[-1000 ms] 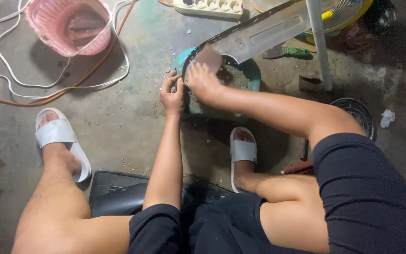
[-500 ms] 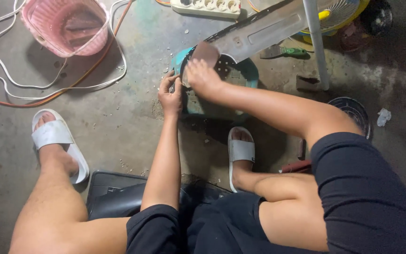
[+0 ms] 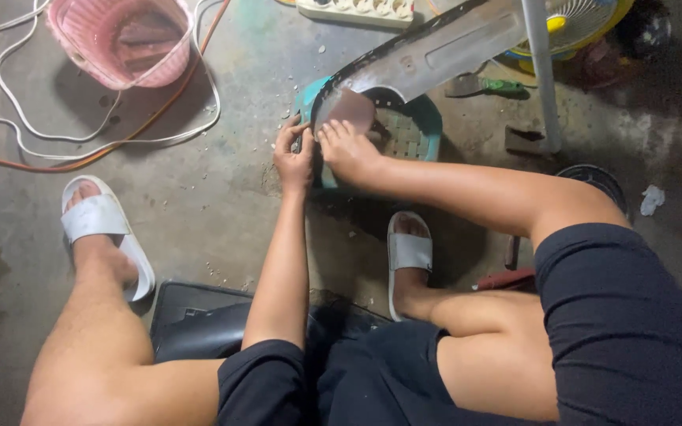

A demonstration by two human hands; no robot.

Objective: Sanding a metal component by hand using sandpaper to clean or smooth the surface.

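Nearest the camera, the person sits low on a dark seat [image 3: 199, 319] in dark shorts, knees spread, a white slide sandal [image 3: 104, 229] on one foot well to the left of the teal stool and a second white sandal [image 3: 408, 256] just on the near side of that stool. Both forearms reach forward to the teal stool [image 3: 416, 126], a low plastic one with a woven top standing on the concrete floor [image 3: 199, 197]. The left hand [image 3: 294, 158] is at the stool's near left edge, fingers curled in and closed against the rim of the long grey metal part; what exactly they pinch is too small to tell. The right hand [image 3: 349, 150] is just beside it, touching it, fingers bent and pressed down on the rounded, rust-brown end of that long grey metal part [image 3: 428, 55], which lies across the stool and slants away up to the right. Beyond the stool lies a white power strip [image 3: 357, 9]; far left of it a pink basket [image 3: 120, 39] with white and orange cables [image 3: 80, 142] looped around it; to the right a yellow fan [image 3: 578, 24].
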